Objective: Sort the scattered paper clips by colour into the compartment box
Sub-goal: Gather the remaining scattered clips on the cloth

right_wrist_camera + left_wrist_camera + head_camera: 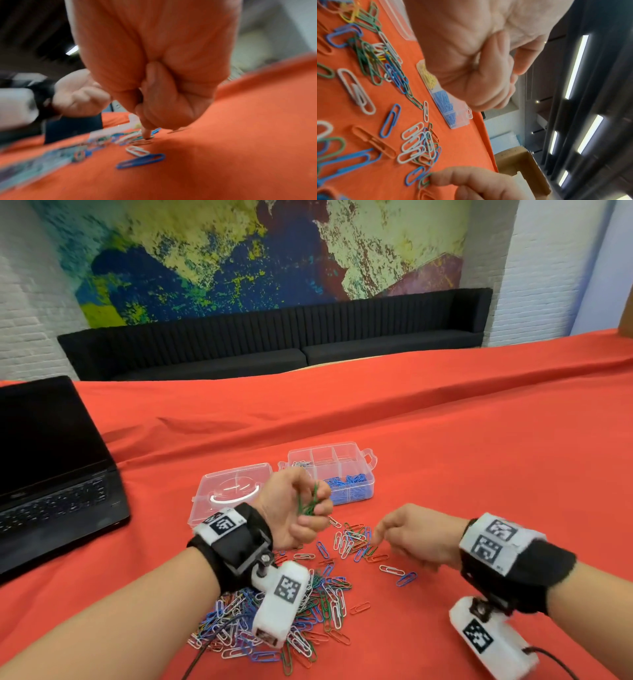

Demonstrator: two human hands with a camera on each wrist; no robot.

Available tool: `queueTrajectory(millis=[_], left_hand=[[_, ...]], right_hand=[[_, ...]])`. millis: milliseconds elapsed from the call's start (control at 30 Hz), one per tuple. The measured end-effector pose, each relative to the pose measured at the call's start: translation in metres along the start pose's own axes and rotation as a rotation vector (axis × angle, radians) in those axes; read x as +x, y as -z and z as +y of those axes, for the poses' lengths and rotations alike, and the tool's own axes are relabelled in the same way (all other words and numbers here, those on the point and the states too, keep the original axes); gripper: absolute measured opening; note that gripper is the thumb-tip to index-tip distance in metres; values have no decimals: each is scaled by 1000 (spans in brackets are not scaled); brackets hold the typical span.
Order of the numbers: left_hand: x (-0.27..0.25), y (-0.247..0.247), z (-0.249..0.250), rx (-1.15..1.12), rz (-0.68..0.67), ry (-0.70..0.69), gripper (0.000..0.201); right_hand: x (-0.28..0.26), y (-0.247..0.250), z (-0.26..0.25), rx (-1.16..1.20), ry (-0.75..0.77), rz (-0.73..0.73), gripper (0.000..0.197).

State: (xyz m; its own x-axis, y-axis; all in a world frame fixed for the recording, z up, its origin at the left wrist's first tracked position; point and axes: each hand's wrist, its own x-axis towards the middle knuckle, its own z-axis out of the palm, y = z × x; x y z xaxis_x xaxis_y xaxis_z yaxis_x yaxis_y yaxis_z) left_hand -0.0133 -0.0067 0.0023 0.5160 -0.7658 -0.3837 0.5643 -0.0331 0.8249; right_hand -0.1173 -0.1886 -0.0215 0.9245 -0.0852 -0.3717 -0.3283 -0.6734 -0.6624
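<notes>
Left hand [298, 506] clamped on green clips [308, 501], frame centre; right hand [411, 537] fingertip touching a green clip [424, 180], other fingers curled.

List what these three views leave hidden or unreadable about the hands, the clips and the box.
- Head view: the left hand holds green paper clips; curled fingers hide their number.
- Head view: that hand also covers part of the clear plastic compartment box.
- Right wrist view: motion blur; whether the right hand has lifted a clip is unclear.
- Left wrist view: the palm hides the held clips.
</notes>
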Motion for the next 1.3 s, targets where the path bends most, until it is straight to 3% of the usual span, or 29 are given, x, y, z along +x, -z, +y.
queueTrajectory(millis=[67, 133, 200, 267, 300, 367, 633, 767, 833, 933, 1000, 1067, 1167, 1300], left_hand=[[7, -1, 1, 8, 56, -31, 28], [18, -5, -4, 240, 151, -52, 38], [30, -10, -12, 739, 249, -83, 37], [41, -11, -19, 1354, 276, -136, 22], [43, -12, -21, 1552, 252, -149, 14], [45, -13, -25, 1722, 197, -118, 8], [32, 3, -17, 1744, 5, -36, 9], [43, -4, -19, 1719, 183, -180, 9], [50, -9, -22, 1769, 204, -204, 12], [54, -13, -20, 1851, 156, -218, 18], [54, -13, -18, 1876, 137, -244, 17], [53, -12, -16, 1899, 132, -257, 15], [51, -8, -16, 1943, 144, -242, 12], [49, 0, -15, 1866, 150, -262, 14]], right_hand=[[2, -1, 0, -341, 107, 41, 36], [1, -1, -1, -442, 152, 40, 35], [-1, 2, -1, -432, 137, 60, 30], [0, 7, 1, -382, 124, 129, 28], [2, 10, 2, -372, 127, 164, 27], [9, 14, 4, -377, 157, 191, 25], [22, 5, 1, -555, 210, 65, 8], [22, 8, 10, -474, 214, 12, 6], [20, 12, 16, -236, 160, 23, 6], [15, 23, 24, 540, -63, -51, 16], [12, 31, 27, 1009, -169, -166, 9], [11, 34, 27, 1160, -171, -205, 12], [18, 27, 21, 1082, -194, -155, 28], [30, 12, 10, 682, -163, -42, 27]])
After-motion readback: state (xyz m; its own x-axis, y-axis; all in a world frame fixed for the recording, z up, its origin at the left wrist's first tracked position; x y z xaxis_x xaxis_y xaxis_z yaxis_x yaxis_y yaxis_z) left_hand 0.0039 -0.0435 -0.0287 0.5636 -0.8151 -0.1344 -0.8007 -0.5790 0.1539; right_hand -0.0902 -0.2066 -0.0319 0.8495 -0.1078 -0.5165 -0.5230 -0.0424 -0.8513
